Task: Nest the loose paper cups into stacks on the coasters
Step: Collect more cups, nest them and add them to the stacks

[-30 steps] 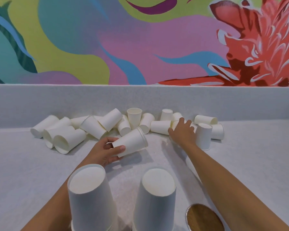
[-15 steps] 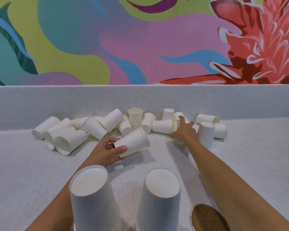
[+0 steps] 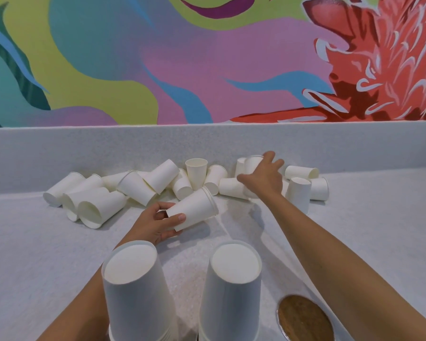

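Note:
Two upside-down stacks of white paper cups stand close to me, the left stack point(image 3: 135, 289) and the right stack point(image 3: 234, 284); their coasters are hidden beneath them. A bare cork coaster point(image 3: 303, 318) lies at the lower right. Several loose cups point(image 3: 138, 188) lie tumbled along the back wall. My left hand point(image 3: 153, 225) grips one tilted cup point(image 3: 194, 207) by its base, mouth pointing away. My right hand point(image 3: 263, 178) reaches over the far cups with fingers spread around an upside-down cup point(image 3: 252, 162), partly hiding it.
A low grey wall point(image 3: 207, 143) runs behind the cups, with a bright mural above. One cup point(image 3: 196, 172) stands upright mid-pile, and an upside-down cup point(image 3: 298, 193) stands right of my right arm. The speckled white counter point(image 3: 35, 254) spreads to both sides.
My right hand has moved farther back and up, from the lying cups to the upside-down cup by the wall. My left hand keeps its cup in about the same place.

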A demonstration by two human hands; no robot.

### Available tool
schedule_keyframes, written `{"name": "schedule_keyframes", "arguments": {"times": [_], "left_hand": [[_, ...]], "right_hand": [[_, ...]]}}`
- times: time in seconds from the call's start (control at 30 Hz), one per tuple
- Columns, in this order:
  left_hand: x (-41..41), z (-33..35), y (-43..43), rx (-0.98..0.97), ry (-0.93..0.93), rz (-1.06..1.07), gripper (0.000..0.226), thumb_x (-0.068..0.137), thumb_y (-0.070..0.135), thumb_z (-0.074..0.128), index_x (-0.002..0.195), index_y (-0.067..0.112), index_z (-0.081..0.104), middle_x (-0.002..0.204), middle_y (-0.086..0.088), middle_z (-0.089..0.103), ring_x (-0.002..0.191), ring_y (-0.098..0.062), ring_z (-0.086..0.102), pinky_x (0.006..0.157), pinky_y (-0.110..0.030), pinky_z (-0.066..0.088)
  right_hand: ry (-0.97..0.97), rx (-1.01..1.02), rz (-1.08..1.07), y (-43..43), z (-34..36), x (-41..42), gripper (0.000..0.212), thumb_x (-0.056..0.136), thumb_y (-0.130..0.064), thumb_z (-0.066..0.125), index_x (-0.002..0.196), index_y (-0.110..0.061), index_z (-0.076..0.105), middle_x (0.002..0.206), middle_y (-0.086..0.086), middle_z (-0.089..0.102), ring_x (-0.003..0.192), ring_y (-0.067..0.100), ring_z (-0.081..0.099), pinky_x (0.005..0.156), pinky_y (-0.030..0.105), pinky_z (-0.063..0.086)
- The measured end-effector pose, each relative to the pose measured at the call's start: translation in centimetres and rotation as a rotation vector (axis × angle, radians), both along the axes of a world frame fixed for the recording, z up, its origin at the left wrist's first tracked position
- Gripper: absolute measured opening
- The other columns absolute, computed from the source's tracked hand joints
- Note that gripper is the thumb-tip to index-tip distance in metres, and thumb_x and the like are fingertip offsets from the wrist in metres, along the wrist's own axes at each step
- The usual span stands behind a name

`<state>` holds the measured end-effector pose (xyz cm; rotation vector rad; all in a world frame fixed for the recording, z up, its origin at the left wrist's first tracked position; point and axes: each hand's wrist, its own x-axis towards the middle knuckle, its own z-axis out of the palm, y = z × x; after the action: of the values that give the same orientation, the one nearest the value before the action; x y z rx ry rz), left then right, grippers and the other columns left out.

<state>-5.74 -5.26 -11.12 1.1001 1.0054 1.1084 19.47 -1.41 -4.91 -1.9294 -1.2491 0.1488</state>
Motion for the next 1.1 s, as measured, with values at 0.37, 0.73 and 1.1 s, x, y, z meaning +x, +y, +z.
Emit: {"name": "schedule_keyframes", "arguments": {"times": [0.37, 0.73, 1.1], "left_hand": [[0.0, 0.1, -0.1, 0.018, -0.069, 0.063, 0.042, 0.081, 0.002, 0.071, 0.118, 0.000, 0.052, 0.117, -0.020, 0.061, 0.098, -0.031, 0.066, 0.074, -0.033, 0.061], [-0.9, -0.4, 0.9, 0.041, -0.170, 0.181, 0.056, 0.076, 0.012, 0.075, 0.123, 0.002, 0.048, 0.126, -0.018, 0.055, 0.105, -0.031, 0.062, 0.089, -0.044, 0.053], [-1.3, -0.5, 1.1, 0.034, -0.128, 0.150, 0.066, 0.066, 0.017, 0.079, 0.123, 0.006, 0.049, 0.125, -0.011, 0.056, 0.112, -0.033, 0.060, 0.097, -0.050, 0.050]], "right_hand": [[0.541, 0.113, 0.296, -0.6, -1.8, -7.0, 0.079, 0.068, -0.042, 0.080, 0.124, -0.013, 0.033, 0.125, 0.008, 0.042, 0.107, 0.026, 0.051, 0.089, 0.044, 0.053], [0.172, 0.102, 0.564, -2.7, -3.2, -7.9, 0.019, 0.101, -0.027, 0.036, 0.106, -0.012, 0.047, 0.101, 0.006, 0.061, 0.092, 0.025, 0.057, 0.079, 0.037, 0.046], [0.403, -0.077, -0.101, 2.1, -4.7, -2.4, 0.063, 0.085, -0.014, 0.057, 0.138, -0.006, 0.024, 0.132, 0.018, 0.050, 0.121, 0.035, 0.045, 0.100, 0.041, 0.037]]}}
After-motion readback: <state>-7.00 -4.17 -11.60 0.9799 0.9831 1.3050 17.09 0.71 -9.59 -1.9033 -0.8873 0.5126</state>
